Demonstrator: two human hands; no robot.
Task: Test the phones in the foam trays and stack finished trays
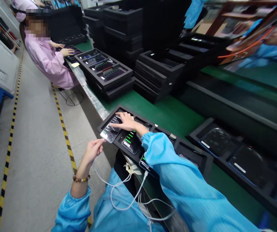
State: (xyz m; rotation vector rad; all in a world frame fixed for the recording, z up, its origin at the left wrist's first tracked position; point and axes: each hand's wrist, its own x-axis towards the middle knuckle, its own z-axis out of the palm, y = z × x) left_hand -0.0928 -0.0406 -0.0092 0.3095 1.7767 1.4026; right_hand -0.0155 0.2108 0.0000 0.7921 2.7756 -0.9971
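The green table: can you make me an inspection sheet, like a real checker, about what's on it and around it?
Surface: green tabletop, partly covered by black trays.
Job's things: first phone, second phone and third phone in a black tray, screens lit.
Clutter: tan tape at the table edge; stacked trays beyond.
Hands: left hand pinches a white plug at the first phone's lower end, seating unclear; right hand touches that phone's screen.
Cables: looped white cable reaching the third phone.
Surroundings: person in pink farther along; striped floor tape.
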